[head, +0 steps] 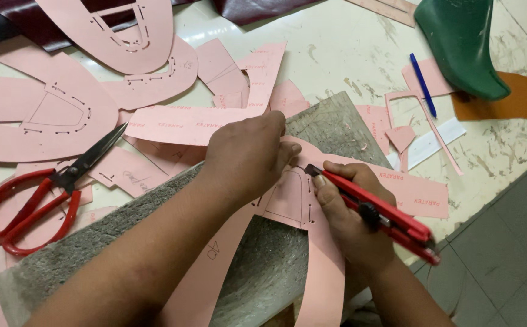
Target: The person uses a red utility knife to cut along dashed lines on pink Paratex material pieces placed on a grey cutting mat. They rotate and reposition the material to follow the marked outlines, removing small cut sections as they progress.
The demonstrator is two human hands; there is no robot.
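My right hand (351, 209) grips a red utility knife (390, 218), its blade tip touching a pink paper pattern piece (287, 200). That piece lies on a grey cutting board (330, 121). My left hand (248, 154) presses flat on the pattern just left of the blade, fingers closed over the paper. The pattern has a curved cut-out shape with small slot marks, and long strips run toward me.
Red-handled scissors (39, 194) lie at the left on more pink pattern pieces (45, 115). A green shoe last (463, 42) and a blue pen (423, 85) sit at the far right. Dark leather (257, 9) lies at the back. The table edge (487, 200) runs along the right.
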